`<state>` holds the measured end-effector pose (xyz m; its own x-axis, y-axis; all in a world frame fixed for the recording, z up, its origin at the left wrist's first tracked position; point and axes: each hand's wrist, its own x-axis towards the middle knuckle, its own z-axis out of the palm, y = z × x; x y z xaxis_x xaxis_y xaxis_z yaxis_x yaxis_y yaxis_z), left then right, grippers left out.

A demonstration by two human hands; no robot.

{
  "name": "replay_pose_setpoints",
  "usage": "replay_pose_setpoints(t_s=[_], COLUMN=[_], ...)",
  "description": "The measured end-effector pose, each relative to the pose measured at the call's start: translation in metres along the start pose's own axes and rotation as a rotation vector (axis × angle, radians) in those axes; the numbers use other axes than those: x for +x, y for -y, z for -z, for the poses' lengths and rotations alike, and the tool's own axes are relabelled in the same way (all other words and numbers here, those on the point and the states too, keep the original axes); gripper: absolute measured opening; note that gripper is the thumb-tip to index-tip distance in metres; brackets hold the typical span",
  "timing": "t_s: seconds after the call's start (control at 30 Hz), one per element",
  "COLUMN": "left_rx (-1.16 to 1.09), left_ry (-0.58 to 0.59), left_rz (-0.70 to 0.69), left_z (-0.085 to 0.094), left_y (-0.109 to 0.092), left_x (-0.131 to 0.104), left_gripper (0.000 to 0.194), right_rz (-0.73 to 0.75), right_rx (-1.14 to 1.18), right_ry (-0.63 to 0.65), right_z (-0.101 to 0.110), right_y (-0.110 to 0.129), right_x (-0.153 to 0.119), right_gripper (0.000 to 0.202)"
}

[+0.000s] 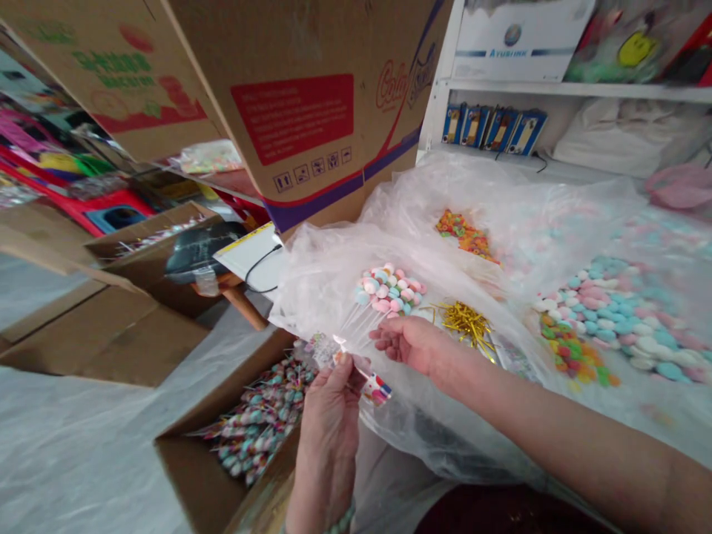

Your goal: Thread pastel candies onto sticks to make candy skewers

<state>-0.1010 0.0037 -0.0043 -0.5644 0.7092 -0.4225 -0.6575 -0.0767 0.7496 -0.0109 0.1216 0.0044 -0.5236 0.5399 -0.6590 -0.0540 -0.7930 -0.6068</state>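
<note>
My left hand [334, 393] pinches a small clear bag with colourful print [377, 390] between thumb and fingers. Above it, my right hand [406, 343] has its fingers loosely bent and apart, with nothing visible in them. Its fingertips are close to the thin white sticks [356, 320] of a bunch of pink, white and blue candies [389, 289], lying on clear plastic sheeting [328, 259]. Gold twist ties [466, 320] lie just right of that hand. Small clear wrappers [322, 348] lie beyond my left hand, partly hidden.
An open carton [183, 467] of wrapped candy sticks stands below left. Loose pastel candies [628, 319], gummy pieces [575, 352] and orange rings [467, 236] lie on the plastic at right. A tall cardboard box [311, 67] rises behind, beside a white shelf [556, 89].
</note>
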Motion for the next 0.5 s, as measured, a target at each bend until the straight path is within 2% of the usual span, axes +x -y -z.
replay_pose_setpoints(t_s=[0.1, 0.23, 0.37, 0.5], left_rx=[-0.082, -0.15, -0.109, -0.033], left_ry=[-0.062, -0.104, -0.079, -0.005], left_rz=[0.022, 0.059, 0.143, 0.126], left_z=[0.003, 0.002, 0.0, -0.006], left_y=[0.0, -0.002, -0.004, -0.002], left_x=[-0.001, -0.004, -0.007, -0.011], left_gripper=[0.021, 0.016, 0.01, 0.015], right_rz=[-0.029, 0.059, 0.195, 0.426], right_rx=[0.189, 0.193, -0.066, -0.416], right_ry=[0.005, -0.049, -0.1, -0.092], right_z=[-0.011, -0.003, 0.024, 0.057], right_y=[-0.003, -0.006, -0.01, -0.014], right_x=[0.015, 0.012, -0.014, -0.051], right_gripper=[0.009, 0.008, 0.003, 0.018])
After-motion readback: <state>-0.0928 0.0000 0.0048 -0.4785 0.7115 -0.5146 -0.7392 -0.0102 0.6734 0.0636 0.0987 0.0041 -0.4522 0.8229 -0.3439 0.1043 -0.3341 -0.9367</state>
